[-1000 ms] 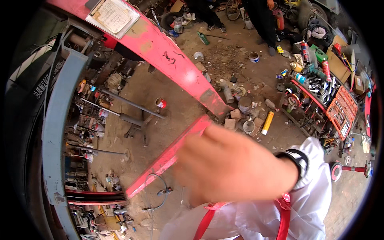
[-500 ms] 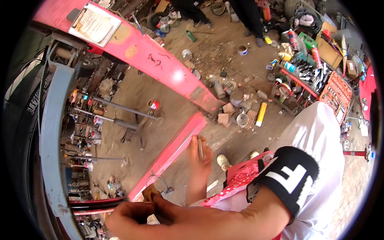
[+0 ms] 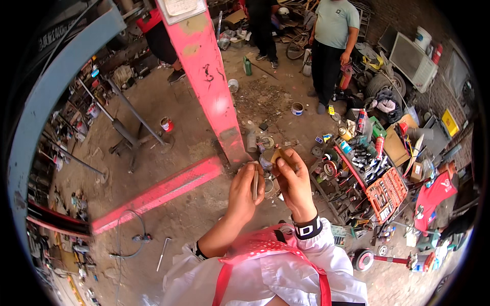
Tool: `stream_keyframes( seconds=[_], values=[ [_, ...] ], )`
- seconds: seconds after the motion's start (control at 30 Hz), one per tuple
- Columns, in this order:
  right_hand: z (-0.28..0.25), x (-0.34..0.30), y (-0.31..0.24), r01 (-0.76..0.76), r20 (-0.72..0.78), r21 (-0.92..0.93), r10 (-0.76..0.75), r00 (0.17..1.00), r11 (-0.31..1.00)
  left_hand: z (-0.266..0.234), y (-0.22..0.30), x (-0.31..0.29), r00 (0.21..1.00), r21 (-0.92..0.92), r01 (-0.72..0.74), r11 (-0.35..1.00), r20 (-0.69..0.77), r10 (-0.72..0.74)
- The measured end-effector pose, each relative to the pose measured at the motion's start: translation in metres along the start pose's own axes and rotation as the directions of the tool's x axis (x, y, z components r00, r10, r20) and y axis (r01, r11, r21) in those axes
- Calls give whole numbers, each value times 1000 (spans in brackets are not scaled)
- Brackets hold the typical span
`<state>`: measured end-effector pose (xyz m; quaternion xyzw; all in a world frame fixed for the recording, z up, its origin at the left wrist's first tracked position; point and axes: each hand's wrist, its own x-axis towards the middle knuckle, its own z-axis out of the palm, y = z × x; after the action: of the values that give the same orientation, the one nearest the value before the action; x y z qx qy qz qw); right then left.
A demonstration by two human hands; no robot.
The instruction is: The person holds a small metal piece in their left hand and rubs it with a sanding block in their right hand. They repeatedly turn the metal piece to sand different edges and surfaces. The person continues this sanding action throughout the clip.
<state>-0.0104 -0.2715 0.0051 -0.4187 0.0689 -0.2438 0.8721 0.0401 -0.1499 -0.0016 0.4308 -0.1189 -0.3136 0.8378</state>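
In front of my chest both hands are raised close together, a small gap between them. My left hand [image 3: 244, 189] is closed round a thin, pale, flat strip [image 3: 255, 185] that stands nearly upright along the fingers. Pinched between thumb and fingers of my right hand [image 3: 294, 179] is a small brown flat piece [image 3: 277, 155], which looks like a folded scrap; its exact kind is unclear. Beyond the hands rises a pink painted post [image 3: 204, 76], with a pink beam [image 3: 158, 193] running along the floor from its foot to the left.
A blue-grey curved frame [image 3: 48, 86] stands at far left. On the right are an orange socket set case [image 3: 386, 196] and piled tools and cans. People stand farther back, one in a light green shirt [image 3: 337, 23]. A hose [image 3: 130, 239] and a metal rod [image 3: 163, 253] lie on the floor.
My right hand has come from the lower left, by the beam's end, to beside my left hand, bringing the brown piece. The left keeps the strip. The view has turned and shifted.
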Motion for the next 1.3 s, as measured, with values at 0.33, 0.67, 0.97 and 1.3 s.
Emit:
stream_keyframes(
  seconds=[0.33, 0.67, 0.97, 1.3],
  values=[
    [-2, -6, 19, 215, 203, -139, -185, 962, 967, -5, -2, -8, 798, 573, -553, 605, 157, 582],
    [-3, -11, 22, 399, 410, -292, -263, 873, 869, -17, 22, -17, 349, 681, -671, -293, 639, 686],
    [-2, -15, 17, 396, 380, -348, -258, 888, 850, -17, 23, -8, 182, 569, -703, -428, 725, 664],
    [-5, -16, 20, 332, 258, -129, -291, 921, 935, -24, 20, -8, 214, 521, -728, -446, 790, 574]
  ],
)
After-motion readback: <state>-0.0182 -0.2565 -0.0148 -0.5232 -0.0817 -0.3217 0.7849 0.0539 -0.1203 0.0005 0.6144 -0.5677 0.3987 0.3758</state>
